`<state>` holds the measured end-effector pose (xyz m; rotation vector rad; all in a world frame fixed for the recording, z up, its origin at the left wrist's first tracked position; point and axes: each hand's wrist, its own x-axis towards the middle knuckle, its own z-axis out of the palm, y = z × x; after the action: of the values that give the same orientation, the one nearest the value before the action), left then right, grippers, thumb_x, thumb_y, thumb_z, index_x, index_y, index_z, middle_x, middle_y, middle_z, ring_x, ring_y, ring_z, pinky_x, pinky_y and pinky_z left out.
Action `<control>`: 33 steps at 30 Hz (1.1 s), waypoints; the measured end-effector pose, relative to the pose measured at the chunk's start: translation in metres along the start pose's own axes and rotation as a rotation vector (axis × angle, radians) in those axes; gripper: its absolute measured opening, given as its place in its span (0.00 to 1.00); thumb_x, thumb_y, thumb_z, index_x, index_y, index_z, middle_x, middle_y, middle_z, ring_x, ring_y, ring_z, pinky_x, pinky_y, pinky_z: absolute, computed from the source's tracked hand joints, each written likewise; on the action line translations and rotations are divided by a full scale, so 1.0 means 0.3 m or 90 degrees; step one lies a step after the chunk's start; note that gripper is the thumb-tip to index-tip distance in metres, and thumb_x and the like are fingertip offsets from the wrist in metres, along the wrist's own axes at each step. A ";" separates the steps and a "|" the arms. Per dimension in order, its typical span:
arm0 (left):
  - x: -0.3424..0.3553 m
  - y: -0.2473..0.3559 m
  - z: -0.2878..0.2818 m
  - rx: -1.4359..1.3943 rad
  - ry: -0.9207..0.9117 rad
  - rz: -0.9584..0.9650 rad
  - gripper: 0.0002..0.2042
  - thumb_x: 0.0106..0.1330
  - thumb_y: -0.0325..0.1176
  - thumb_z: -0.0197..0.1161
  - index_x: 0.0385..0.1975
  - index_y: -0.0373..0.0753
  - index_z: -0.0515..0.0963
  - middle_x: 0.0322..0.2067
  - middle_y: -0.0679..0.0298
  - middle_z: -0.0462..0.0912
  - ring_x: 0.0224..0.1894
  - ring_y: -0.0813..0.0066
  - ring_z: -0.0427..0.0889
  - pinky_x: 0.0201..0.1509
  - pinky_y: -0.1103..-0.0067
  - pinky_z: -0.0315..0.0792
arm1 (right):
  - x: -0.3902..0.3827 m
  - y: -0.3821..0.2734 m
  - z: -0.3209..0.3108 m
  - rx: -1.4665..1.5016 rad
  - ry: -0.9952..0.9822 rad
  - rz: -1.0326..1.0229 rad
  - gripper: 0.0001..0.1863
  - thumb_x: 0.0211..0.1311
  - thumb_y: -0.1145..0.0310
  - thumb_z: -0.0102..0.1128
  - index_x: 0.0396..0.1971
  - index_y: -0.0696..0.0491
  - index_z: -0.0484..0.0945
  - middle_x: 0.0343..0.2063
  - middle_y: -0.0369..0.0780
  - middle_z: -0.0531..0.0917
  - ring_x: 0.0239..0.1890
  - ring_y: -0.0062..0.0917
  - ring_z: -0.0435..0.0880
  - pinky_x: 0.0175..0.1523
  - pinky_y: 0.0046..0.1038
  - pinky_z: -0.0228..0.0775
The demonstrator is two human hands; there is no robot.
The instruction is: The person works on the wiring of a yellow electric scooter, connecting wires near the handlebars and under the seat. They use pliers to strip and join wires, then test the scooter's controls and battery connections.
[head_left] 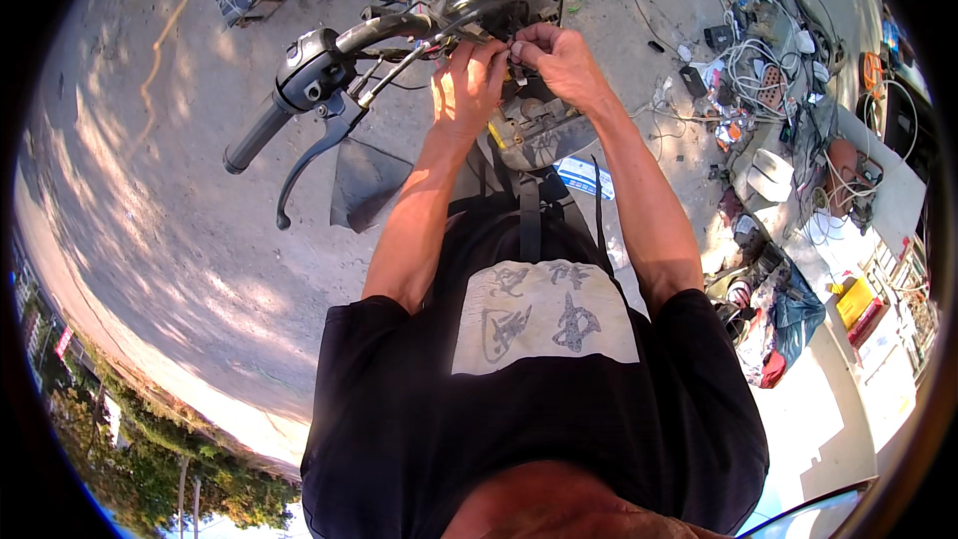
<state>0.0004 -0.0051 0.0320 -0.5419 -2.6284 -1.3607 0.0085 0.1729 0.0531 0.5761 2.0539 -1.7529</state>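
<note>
We see a matt handlebar grip (257,135) that looks like rubber, a switch box (305,68) of smooth plastic with a slight gloss, and a brake lever (307,161) of smooth metal; the shirt (399,399) is matt cloth with a cracked print (539,324), the ground (200,269) rough.

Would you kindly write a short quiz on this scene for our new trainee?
1. On which side of the left hand is the dark handlebar grip?
2. True or false: the right hand is apart from the control lever.
3. The heap of tangled cables lies: A) left of the handlebar grip; B) right of the right hand; C) on the control lever.

Key: 1. left; 2. true; 3. B.
</note>
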 end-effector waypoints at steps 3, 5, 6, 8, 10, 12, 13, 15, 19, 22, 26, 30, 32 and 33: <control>0.013 0.015 -0.007 0.023 -0.076 -0.069 0.04 0.66 0.30 0.69 0.37 0.39 0.83 0.34 0.61 0.85 0.29 0.66 0.86 0.32 0.75 0.79 | -0.006 -0.009 -0.007 -0.082 0.013 -0.035 0.15 0.68 0.64 0.65 0.46 0.60 0.85 0.32 0.40 0.89 0.34 0.21 0.85 0.40 0.28 0.77; 0.019 0.001 -0.003 -0.112 -0.162 -0.226 0.06 0.68 0.33 0.68 0.35 0.38 0.81 0.32 0.64 0.84 0.26 0.71 0.81 0.29 0.77 0.74 | -0.013 -0.019 -0.004 -0.137 0.023 -0.091 0.14 0.68 0.64 0.65 0.46 0.58 0.86 0.32 0.42 0.88 0.35 0.23 0.86 0.42 0.29 0.77; 0.027 -0.044 0.015 -0.258 -0.214 -0.345 0.07 0.68 0.34 0.68 0.34 0.38 0.81 0.31 0.65 0.82 0.24 0.74 0.78 0.28 0.78 0.71 | -0.015 -0.022 0.002 -0.158 0.031 -0.133 0.14 0.68 0.64 0.64 0.46 0.58 0.86 0.32 0.42 0.88 0.36 0.24 0.86 0.43 0.29 0.78; 0.038 -0.118 0.026 -0.649 -0.320 -0.603 0.07 0.68 0.35 0.68 0.34 0.38 0.79 0.30 0.68 0.79 0.23 0.78 0.72 0.26 0.80 0.66 | -0.016 -0.033 0.006 -0.171 0.030 -0.163 0.13 0.68 0.65 0.64 0.46 0.57 0.86 0.33 0.43 0.88 0.37 0.26 0.86 0.45 0.30 0.78; 0.049 -0.164 0.009 -1.147 -0.421 -0.865 0.07 0.68 0.34 0.68 0.33 0.39 0.78 0.29 0.70 0.76 0.22 0.82 0.67 0.24 0.81 0.61 | -0.019 -0.045 0.007 -0.154 0.014 -0.139 0.13 0.68 0.65 0.64 0.45 0.57 0.86 0.33 0.43 0.88 0.38 0.27 0.86 0.47 0.31 0.77; 0.035 -0.156 -0.006 -1.143 -0.396 -0.866 0.07 0.69 0.34 0.68 0.36 0.40 0.78 0.30 0.69 0.77 0.23 0.83 0.69 0.26 0.83 0.62 | -0.017 -0.045 0.009 -0.141 0.015 -0.122 0.13 0.68 0.64 0.64 0.45 0.57 0.86 0.33 0.43 0.88 0.37 0.27 0.86 0.46 0.31 0.77; 0.051 -0.102 -0.038 -1.035 -0.348 -0.855 0.07 0.68 0.34 0.68 0.37 0.40 0.78 0.29 0.70 0.76 0.23 0.83 0.69 0.27 0.83 0.63 | -0.016 -0.042 0.009 -0.134 0.015 -0.113 0.13 0.68 0.64 0.64 0.45 0.57 0.86 0.33 0.43 0.88 0.37 0.27 0.85 0.46 0.31 0.77; 0.031 -0.030 -0.059 -0.790 -0.237 -0.784 0.08 0.67 0.29 0.71 0.41 0.36 0.81 0.29 0.70 0.78 0.27 0.82 0.74 0.30 0.84 0.68 | -0.013 -0.032 0.008 -0.134 0.012 -0.084 0.12 0.70 0.67 0.64 0.45 0.59 0.85 0.35 0.39 0.88 0.39 0.22 0.84 0.47 0.27 0.76; -0.017 0.009 -0.045 -0.202 -0.120 -0.283 0.14 0.64 0.25 0.73 0.49 0.35 0.82 0.30 0.67 0.81 0.28 0.75 0.81 0.36 0.78 0.78 | 0.001 -0.012 0.004 -0.083 -0.009 -0.050 0.12 0.71 0.68 0.64 0.45 0.61 0.84 0.36 0.36 0.88 0.40 0.19 0.82 0.48 0.24 0.75; -0.007 0.000 -0.041 0.013 -0.036 -0.050 0.13 0.63 0.26 0.74 0.46 0.41 0.83 0.31 0.64 0.83 0.28 0.70 0.85 0.33 0.74 0.79 | 0.004 0.003 0.005 -0.073 0.005 -0.047 0.15 0.68 0.62 0.65 0.46 0.57 0.86 0.31 0.42 0.88 0.32 0.25 0.83 0.42 0.31 0.76; 0.015 -0.001 -0.042 0.065 -0.016 0.061 0.09 0.64 0.28 0.73 0.42 0.45 0.85 0.32 0.63 0.85 0.28 0.67 0.87 0.32 0.72 0.80 | 0.007 0.010 0.004 -0.079 0.007 -0.063 0.16 0.68 0.62 0.65 0.46 0.58 0.86 0.31 0.43 0.88 0.32 0.26 0.84 0.41 0.31 0.76; 0.027 0.027 -0.023 -0.031 -0.118 -0.173 0.04 0.68 0.32 0.69 0.38 0.42 0.84 0.28 0.66 0.83 0.23 0.73 0.81 0.26 0.77 0.74 | 0.000 -0.007 -0.003 -0.145 0.016 -0.095 0.16 0.68 0.62 0.64 0.47 0.58 0.86 0.32 0.44 0.89 0.33 0.30 0.86 0.42 0.33 0.77; 0.031 0.000 -0.013 -0.358 -0.204 -0.471 0.04 0.69 0.32 0.67 0.36 0.40 0.82 0.26 0.66 0.80 0.20 0.77 0.75 0.23 0.80 0.68 | -0.003 -0.015 -0.002 -0.160 0.019 -0.109 0.16 0.68 0.62 0.64 0.47 0.58 0.86 0.33 0.45 0.89 0.34 0.31 0.87 0.43 0.34 0.77; 0.031 -0.065 0.003 -0.645 -0.235 -0.652 0.05 0.69 0.32 0.66 0.35 0.39 0.81 0.25 0.67 0.79 0.19 0.79 0.71 0.22 0.81 0.64 | -0.003 -0.015 0.001 -0.151 0.018 -0.111 0.16 0.68 0.62 0.64 0.47 0.58 0.85 0.33 0.45 0.90 0.34 0.32 0.87 0.43 0.34 0.77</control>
<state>-0.0156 -0.0124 0.0192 0.7193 -2.2641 -3.1501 0.0067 0.1718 0.0572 0.3609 2.3495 -1.5657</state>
